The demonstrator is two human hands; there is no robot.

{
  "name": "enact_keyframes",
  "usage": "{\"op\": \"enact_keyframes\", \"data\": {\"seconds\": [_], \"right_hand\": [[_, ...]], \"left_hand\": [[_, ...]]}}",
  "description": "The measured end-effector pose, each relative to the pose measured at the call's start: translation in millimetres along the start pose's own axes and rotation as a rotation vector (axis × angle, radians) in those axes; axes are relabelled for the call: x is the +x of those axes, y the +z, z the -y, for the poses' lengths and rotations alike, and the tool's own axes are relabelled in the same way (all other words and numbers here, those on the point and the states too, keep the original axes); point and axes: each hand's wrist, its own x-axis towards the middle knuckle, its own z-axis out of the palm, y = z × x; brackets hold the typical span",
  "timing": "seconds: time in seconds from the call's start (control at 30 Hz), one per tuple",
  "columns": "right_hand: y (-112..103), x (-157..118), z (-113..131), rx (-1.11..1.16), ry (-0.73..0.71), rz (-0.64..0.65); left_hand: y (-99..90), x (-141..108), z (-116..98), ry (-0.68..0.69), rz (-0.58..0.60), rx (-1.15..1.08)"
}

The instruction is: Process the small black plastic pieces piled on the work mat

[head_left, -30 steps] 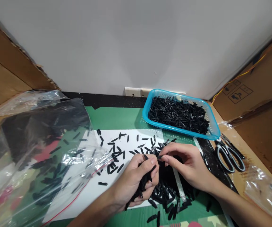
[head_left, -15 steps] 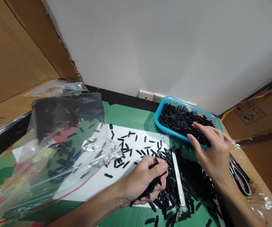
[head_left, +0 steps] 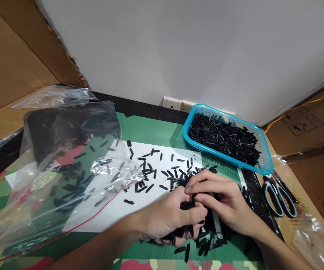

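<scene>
While the left hand [head_left: 176, 213] curls around a thick bundle of black strips [head_left: 186, 205] at the lower centre of the frame, the right hand [head_left: 215, 193] comes against it from the right, its fingers bent together over the top of the bundle. The left hand is well filled, strip ends poking out between thumb and fingers and below the palm. The right hand's thumb and fingertips stand narrow, close to one strip; I cannot tell whether they grip it. Beneath and beside both hands lies a heap of loose strips [head_left: 205, 243], partly hidden, with a pale flat band [head_left: 216, 225] running through it. More pieces are scattered over a white sheet [head_left: 114, 213] left of centre, which rests on a green mat [head_left: 150, 127].

Right of centre, above the hands, a blue basket [head_left: 186, 129] holds a broad layer of the same strips. Just beyond its lower right corner are scissors [head_left: 269, 180] with grey-rimmed handles, and a small clear bag [head_left: 311, 236] lies at the lower right. A large transparent bag [head_left: 63, 176] with a red seal line covers much of the left side, overlapping the sheet. Cardboard [head_left: 15, 48] fills the upper left, a printed box [head_left: 314, 153] stands at the right edge, and a socket strip [head_left: 172, 103] sits along the wall's [head_left: 173, 45] foot.
</scene>
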Motion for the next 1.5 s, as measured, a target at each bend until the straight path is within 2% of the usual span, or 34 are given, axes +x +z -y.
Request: {"op": "enact_keyframes", "data": {"seconds": [0.17,0.3,0.43,0.67,0.83,1.2,1.5], "right_hand": [[-6,0,-1,0.022,-0.023,-0.054],[-9,2,-3,0.05,0.045,-0.234],[-11,4,-7,0.136,0.068,-0.338],[1,5,-6,0.318,0.138,-0.368],[13,8,-6,0.39,0.192,-0.356],[12,0,-9,0.26,0.094,-0.379],[12,-2,-9,0.069,0.057,-0.363]], "left_hand": [[-1.6,1,1,-0.037,-0.033,0.049],[-2.5,1,-3,0.052,-0.091,-0.057],[-4.8,4,-4,0.162,-0.054,-0.177],[-5.5,8,0,0.221,-0.029,-0.329],[-3.6,7,-3,0.226,-0.054,-0.369],[-1.2,7,-5,0.193,-0.101,-0.358],[0.6,6,-5,0.219,-0.07,-0.382]]}}
